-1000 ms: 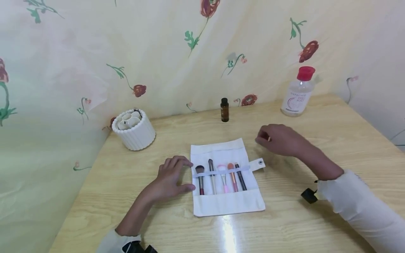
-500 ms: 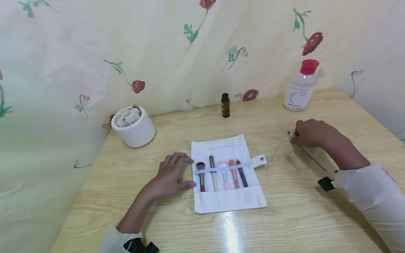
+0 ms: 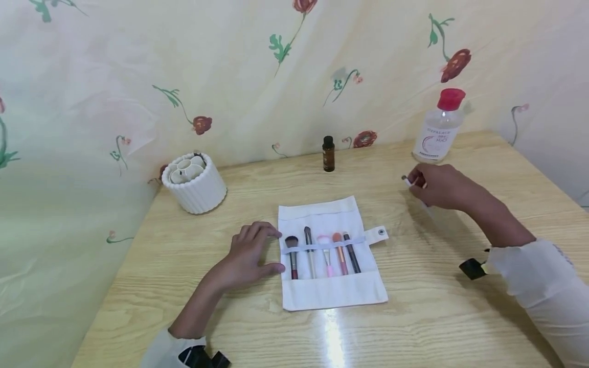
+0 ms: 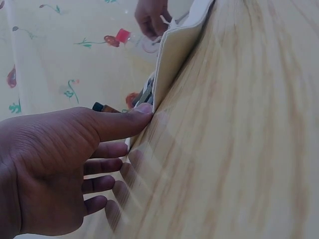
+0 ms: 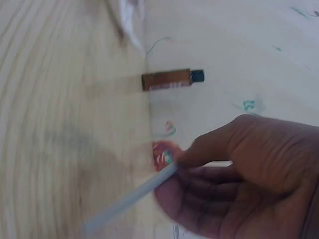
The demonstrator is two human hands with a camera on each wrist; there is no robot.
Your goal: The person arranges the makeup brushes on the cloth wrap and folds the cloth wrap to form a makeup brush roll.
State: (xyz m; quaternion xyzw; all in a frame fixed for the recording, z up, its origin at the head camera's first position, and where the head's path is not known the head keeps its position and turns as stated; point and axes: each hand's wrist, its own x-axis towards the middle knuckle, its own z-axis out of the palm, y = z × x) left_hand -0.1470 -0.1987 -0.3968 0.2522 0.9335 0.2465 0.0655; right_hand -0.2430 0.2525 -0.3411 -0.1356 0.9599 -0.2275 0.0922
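A white fabric brush roll lies unfolded on the wooden table, with several makeup brushes tucked under its lilac elastic band. At the roll's left edge rests my left hand, its thumb and fingertips touching the fabric; the left wrist view shows the thumb against that edge and the fingers loosely extended. To the right of the roll, my right hand pinches a slim makeup brush with a pale handle between thumb and fingers. Its small dark tip pokes out past the fingers in the head view.
Behind the roll stands a small brown bottle with a black cap. A clear bottle with a red lid is just beyond my right hand. A white ribbed holder sits at the back left, near the flower-printed wall covering.
My right hand moved right from beside the roll to a slim brush lying on the table, then pinched it and shifted it slightly back and left. My left hand stayed at the roll's edge.
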